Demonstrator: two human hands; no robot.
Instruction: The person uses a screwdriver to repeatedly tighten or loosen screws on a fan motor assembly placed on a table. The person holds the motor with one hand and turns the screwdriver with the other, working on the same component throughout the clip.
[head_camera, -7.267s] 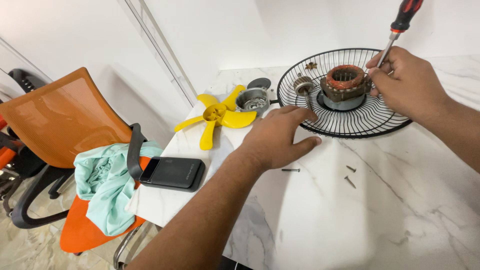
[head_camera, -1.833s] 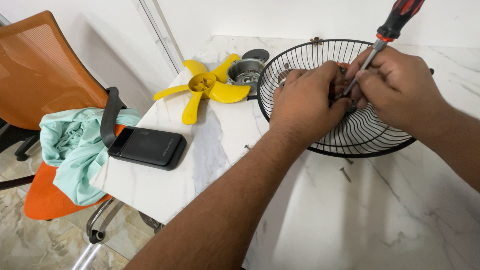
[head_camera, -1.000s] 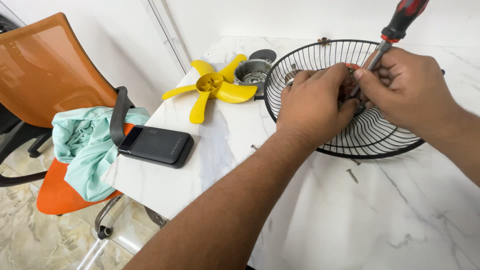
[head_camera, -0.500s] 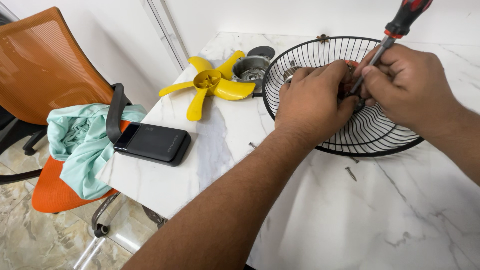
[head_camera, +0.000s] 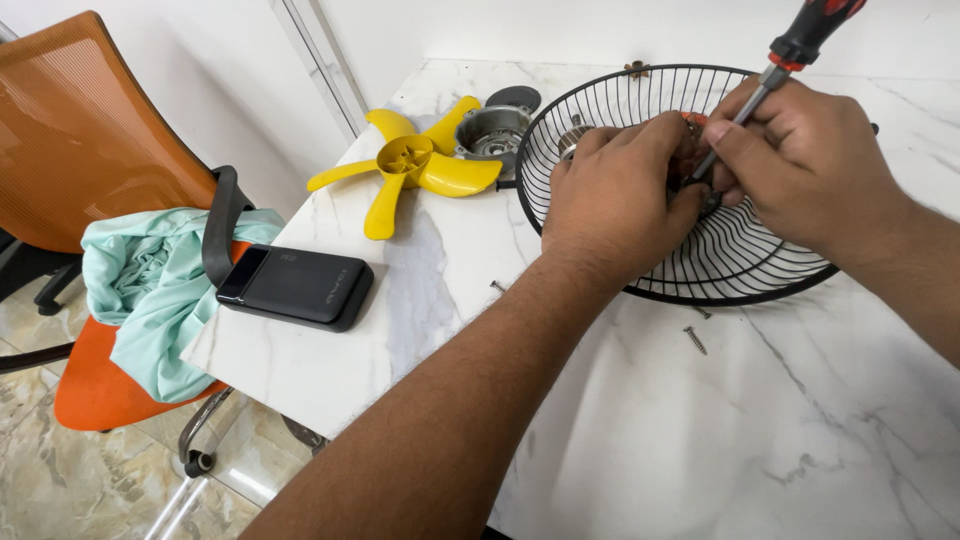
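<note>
A black wire fan guard (head_camera: 740, 270) lies on the white marble table (head_camera: 700, 440). A fan motor (head_camera: 690, 150) sits in the guard's middle, mostly hidden by my hands. My left hand (head_camera: 615, 190) grips the motor from the left side. My right hand (head_camera: 810, 165) holds a screwdriver (head_camera: 790, 55) with a red and black handle, its tip angled down into the motor.
A yellow fan blade (head_camera: 415, 170) and a grey metal motor housing (head_camera: 492, 130) lie left of the guard. A black power bank (head_camera: 297, 287) rests near the table's left edge. Loose screws (head_camera: 695, 340) lie in front of the guard. An orange chair (head_camera: 90, 150) holds a teal cloth (head_camera: 150, 290).
My left hand moved from the table onto the motor inside the guard. The view drew closer to the guard; the screwdriver has stayed on the motor.
</note>
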